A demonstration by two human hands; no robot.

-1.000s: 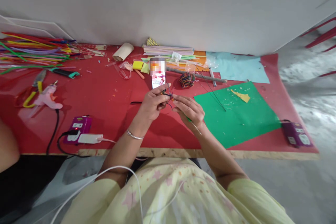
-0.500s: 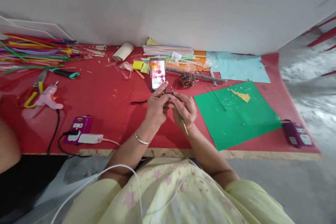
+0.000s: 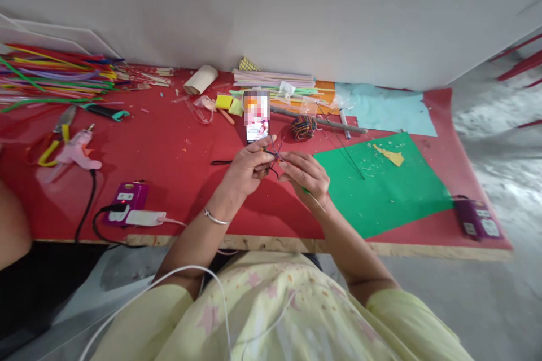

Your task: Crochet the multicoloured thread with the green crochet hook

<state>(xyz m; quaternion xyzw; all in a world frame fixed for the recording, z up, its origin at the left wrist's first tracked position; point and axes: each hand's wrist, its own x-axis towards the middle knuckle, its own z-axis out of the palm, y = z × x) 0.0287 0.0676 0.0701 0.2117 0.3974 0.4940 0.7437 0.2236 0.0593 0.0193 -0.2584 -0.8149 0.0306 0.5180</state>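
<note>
My left hand (image 3: 248, 168) is closed on a small piece of dark multicoloured yarn (image 3: 276, 154), with a strand over its raised index finger. A crochet hook (image 3: 315, 201) with a green grip sits in my right hand (image 3: 308, 175); its pale metal end sticks out toward my wrist. The hook's working tip is hidden among fingers and yarn. Both hands' fingertips almost meet at the yarn, in front of a phone (image 3: 257, 115) standing with its screen lit. Just beyond my hands lies a ball of multicoloured yarn (image 3: 302, 127).
On the red-covered table (image 3: 178, 180) lie scissors (image 3: 57, 138), a pink glue gun (image 3: 80, 149) and a purple power socket (image 3: 131, 196) at left. Pipe cleaners (image 3: 55, 76) are heaped behind. A green sheet (image 3: 381, 192) and another purple socket (image 3: 476, 217) are at right. A person's arm shows at far left.
My right hand has moved slightly right, and the crochet hook's rear end has swung outward. Yarn strands now spread visibly between my hands. My left hand has shifted a little left.
</note>
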